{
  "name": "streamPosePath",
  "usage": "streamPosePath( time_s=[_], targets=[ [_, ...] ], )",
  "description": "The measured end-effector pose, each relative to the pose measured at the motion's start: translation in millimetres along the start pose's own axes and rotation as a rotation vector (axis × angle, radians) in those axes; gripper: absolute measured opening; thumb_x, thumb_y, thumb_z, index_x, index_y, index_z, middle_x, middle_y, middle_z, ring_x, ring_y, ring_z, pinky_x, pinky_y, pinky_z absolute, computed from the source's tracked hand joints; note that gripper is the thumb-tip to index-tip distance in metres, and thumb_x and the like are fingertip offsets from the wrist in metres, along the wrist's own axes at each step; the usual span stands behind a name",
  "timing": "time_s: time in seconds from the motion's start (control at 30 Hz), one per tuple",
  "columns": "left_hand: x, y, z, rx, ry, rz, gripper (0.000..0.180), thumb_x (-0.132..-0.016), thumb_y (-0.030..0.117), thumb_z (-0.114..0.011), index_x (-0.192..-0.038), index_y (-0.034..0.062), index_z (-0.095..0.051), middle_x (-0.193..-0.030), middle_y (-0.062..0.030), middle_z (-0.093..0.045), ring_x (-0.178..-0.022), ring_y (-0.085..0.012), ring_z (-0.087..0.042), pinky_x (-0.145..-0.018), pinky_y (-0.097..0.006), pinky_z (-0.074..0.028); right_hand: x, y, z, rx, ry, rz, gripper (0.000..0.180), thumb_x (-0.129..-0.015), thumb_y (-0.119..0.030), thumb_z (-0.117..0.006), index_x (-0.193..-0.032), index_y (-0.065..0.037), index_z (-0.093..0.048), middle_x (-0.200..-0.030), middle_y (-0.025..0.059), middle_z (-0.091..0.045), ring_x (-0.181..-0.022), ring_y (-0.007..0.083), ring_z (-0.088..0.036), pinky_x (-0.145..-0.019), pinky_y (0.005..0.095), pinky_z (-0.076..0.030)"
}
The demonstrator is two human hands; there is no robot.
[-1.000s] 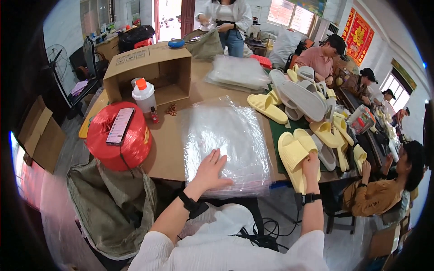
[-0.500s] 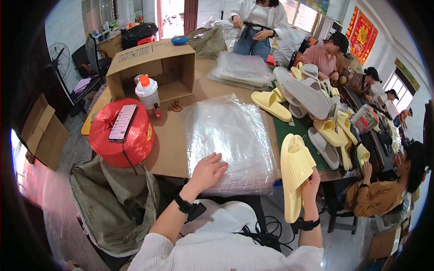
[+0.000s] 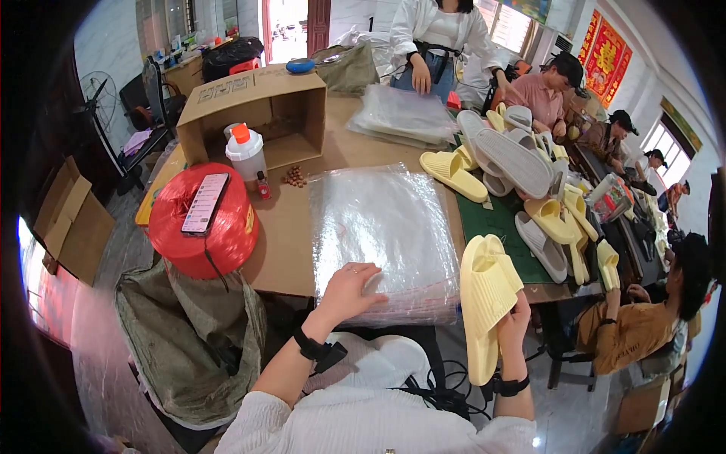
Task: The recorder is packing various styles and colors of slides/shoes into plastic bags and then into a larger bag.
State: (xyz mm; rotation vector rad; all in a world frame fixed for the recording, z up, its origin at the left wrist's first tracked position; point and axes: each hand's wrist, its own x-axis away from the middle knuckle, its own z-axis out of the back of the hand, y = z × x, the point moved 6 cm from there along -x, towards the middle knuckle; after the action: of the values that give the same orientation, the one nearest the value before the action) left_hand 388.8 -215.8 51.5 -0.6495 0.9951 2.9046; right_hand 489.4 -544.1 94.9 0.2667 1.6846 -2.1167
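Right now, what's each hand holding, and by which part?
The right hand holds a pair of yellow slippers, gripped along their right edge, soles outward. The left hand holds nothing; it presses on the stack of clear plastic bags.

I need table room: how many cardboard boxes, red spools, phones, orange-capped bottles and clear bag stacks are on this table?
Cardboard box: 1
Red spool: 1
Phone: 1
Orange-capped bottle: 1
Clear bag stacks: 2
Total: 6
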Motion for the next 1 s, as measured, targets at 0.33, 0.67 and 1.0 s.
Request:
streamPosePath(
  time_s=[0.33, 0.67, 1.0],
  targets=[
    [15.1, 13.6, -16.2, -0.252, -0.121, -0.085, 0.051, -0.076, 0.042, -0.076, -0.121, 0.0184, -0.069, -0.142, -0.0151, -0.053, -0.132, -0.0329, -0.047, -0.103, -0.047, -0.041, 4.5, -7.6, -9.3, -0.007, -0.027, 0.02, 0.031, -0.093, 0.004, -0.059, -0.123, 0.002, -0.06, -0.113, 0.0079, -0.066, -0.102, 0.0161, -0.063, -0.086, 0.0262, -0.048],
    [1.5, -13.9, -9.5, 0.249, -0.023, 0.166, 0.028, -0.096, 0.026, -0.057, -0.111, 0.0089, -0.073, -0.121, -0.0169, -0.067, -0.117, -0.0326, -0.06, -0.098, -0.039, -0.046, 3.6, -14.2, -11.0, -0.023, -0.023, 0.059, 0.032, -0.092, 0.004, -0.059, -0.123, 0.002, -0.06, -0.113, 0.0076, -0.066, -0.101, 0.0156, -0.062, -0.087, 0.0277, -0.048],
    [-3.2, -13.9, -4.5, 0.401, 0.026, 0.421, 0.028, -0.093, 0.032, -0.063, -0.105, 0.0102, -0.075, -0.092, -0.0146, -0.073, -0.084, -0.0301, -0.07, -0.076, -0.036, -0.053, 31.5, -62.7, -75.0, 0.26, -0.474, 0.189, 0.039, -0.08, 0.001, -0.064, -0.119, 0.0, -0.061, -0.108, 0.0188, -0.064, -0.089, 0.0342, -0.067, -0.073, 0.036, -0.053]
  ],
)
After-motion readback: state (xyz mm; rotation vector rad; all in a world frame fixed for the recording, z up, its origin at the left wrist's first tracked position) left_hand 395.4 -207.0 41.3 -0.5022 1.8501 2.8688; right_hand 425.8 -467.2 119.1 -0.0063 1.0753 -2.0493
